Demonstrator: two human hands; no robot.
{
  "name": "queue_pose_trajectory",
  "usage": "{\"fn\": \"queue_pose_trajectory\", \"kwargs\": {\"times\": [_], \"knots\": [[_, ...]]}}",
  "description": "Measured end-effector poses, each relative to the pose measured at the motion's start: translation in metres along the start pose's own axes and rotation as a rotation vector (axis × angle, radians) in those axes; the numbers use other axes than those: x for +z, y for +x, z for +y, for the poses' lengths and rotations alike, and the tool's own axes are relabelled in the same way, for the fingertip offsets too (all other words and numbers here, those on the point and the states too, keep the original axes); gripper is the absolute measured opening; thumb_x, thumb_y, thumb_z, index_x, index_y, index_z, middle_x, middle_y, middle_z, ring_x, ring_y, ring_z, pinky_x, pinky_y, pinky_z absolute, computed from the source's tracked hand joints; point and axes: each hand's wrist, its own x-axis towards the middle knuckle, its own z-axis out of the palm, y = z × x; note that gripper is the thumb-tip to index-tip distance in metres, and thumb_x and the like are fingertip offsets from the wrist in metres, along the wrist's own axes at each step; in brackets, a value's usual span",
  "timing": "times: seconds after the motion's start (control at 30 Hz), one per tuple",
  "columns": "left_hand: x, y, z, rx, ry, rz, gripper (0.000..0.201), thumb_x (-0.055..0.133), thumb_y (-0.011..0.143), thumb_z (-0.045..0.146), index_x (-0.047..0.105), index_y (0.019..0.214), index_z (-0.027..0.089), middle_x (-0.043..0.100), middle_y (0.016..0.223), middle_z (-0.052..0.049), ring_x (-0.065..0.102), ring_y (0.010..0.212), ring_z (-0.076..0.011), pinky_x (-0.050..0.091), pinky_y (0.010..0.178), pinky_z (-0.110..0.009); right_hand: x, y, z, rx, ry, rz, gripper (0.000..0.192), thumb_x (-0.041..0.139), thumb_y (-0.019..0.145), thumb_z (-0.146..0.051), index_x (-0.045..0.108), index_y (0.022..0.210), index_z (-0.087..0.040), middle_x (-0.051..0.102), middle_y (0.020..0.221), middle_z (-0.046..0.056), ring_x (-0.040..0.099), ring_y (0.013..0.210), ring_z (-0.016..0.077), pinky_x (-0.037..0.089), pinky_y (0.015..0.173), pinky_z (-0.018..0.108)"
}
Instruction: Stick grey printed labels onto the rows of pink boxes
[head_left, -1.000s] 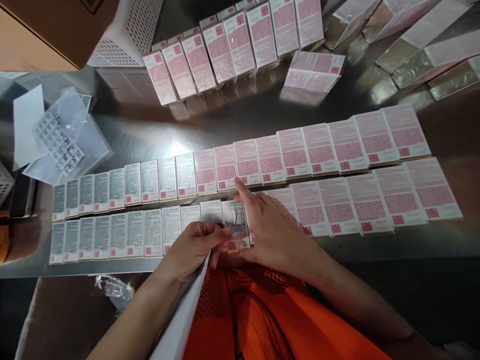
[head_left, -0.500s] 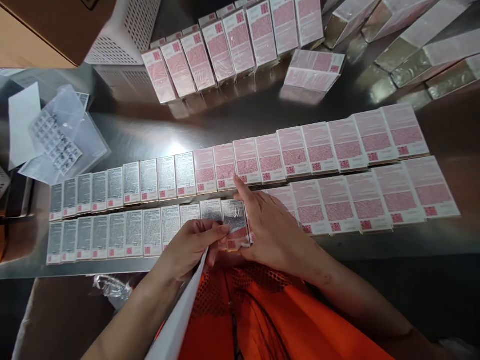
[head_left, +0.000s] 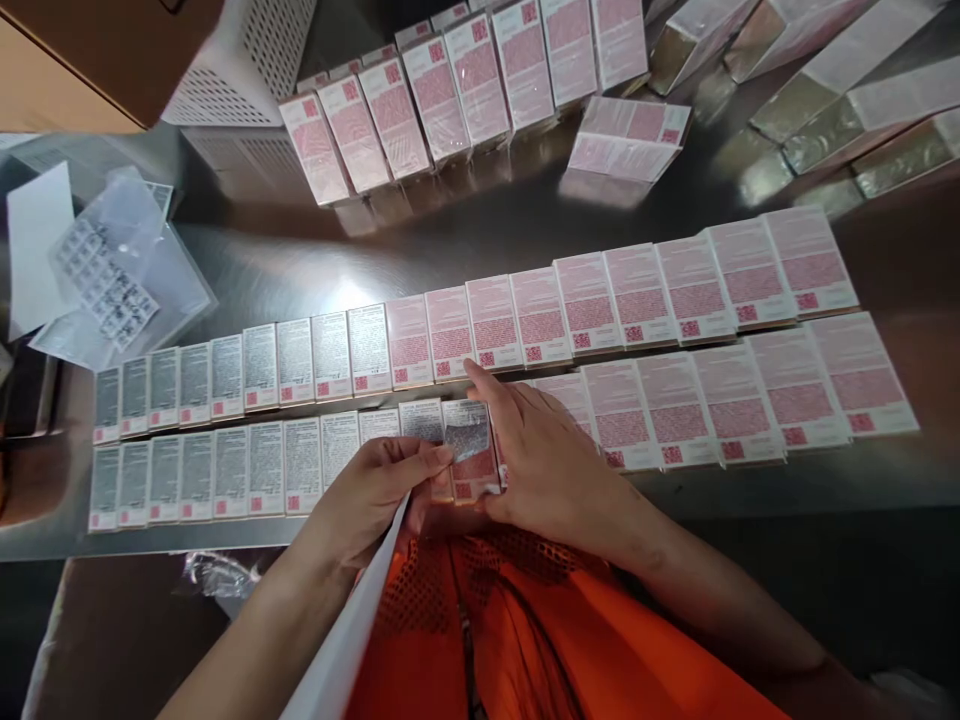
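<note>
Two long rows of small cartons lie side by side: those on the left have grey printed faces, those on the right pink ones. In the near row, one carton shows a shiny grey label on its upper part and pink below. My left hand is closed, thumb and forefinger pinched at that carton's left edge, and a white sheet hangs from its grip. Whether the fingertips also hold the label's corner, I cannot tell. My right hand rests over the neighbouring pink cartons, thumb and forefinger spread around the carton's right side.
Film-wrapped carton packs stand along the back, with one pack lying askew and more at far right. Plastic sleeves and a sticker sheet lie at left. Behind them are a white perforated basket and a cardboard box.
The grey label's lower edge now shows clearly, with more pink below it. My left hand has shifted slightly left; my right hand stays nearly still.
</note>
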Motion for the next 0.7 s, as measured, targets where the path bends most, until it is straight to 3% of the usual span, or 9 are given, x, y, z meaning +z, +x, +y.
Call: {"fn": "queue_pose_trajectory", "kwargs": {"times": [0.3,0.47,0.53,0.63,0.7], "knots": [[-0.002,-0.001,-0.005,0.007,0.021,-0.007,0.044,0.077,0.064,0.053,0.057,0.056,0.015,0.048,0.030,0.003,0.033,0.024,-0.0052,0.019,0.030,-0.018,-0.002,0.000,-0.001,0.008,-0.014,-0.006,0.097,0.070,0.068,-0.022,0.019,0.150,-0.016,0.053,0.134,0.013,0.049,0.120,0.0298,0.039,0.102,0.045],[-0.007,0.002,-0.016,0.035,0.116,-0.044,0.044,0.070,0.073,0.054,0.058,0.056,0.015,0.052,0.033,0.000,0.037,0.031,-0.0056,0.027,0.038,-0.018,-0.012,-0.002,0.005,-0.058,0.029,-0.069,0.090,0.076,0.074,-0.038,0.028,0.147,-0.020,0.048,0.143,0.011,0.048,0.126,0.0280,0.042,0.105,0.043],[-0.007,0.003,-0.018,0.031,0.154,-0.061,0.043,0.069,0.074,0.054,0.059,0.055,0.016,0.053,0.034,0.000,0.038,0.031,-0.0060,0.027,0.038,-0.019,-0.015,-0.004,0.008,-0.121,0.021,-0.094,0.072,0.074,0.079,-0.041,0.040,0.140,-0.022,0.043,0.148,0.010,0.043,0.133,0.0261,0.041,0.107,0.041],[-0.008,0.005,-0.021,0.028,0.193,-0.082,0.041,0.066,0.075,0.054,0.062,0.058,0.017,0.054,0.036,0.001,0.040,0.029,-0.0073,0.024,0.037,-0.021,-0.016,-0.006,0.013,-0.218,-0.049,-0.032,0.023,0.060,0.091,-0.024,0.062,0.114,-0.023,0.047,0.145,0.008,0.047,0.129,0.0244,0.044,0.104,0.041],[-0.009,0.006,-0.023,0.055,0.241,-0.085,0.041,0.064,0.078,0.053,0.062,0.058,0.017,0.055,0.038,0.001,0.043,0.031,-0.0078,0.024,0.038,-0.021,-0.013,-0.009,0.016,-0.273,-0.080,0.016,0.016,0.053,0.092,-0.014,0.066,0.099,-0.021,0.056,0.135,0.007,0.054,0.119,0.0239,0.048,0.098,0.041]]}}
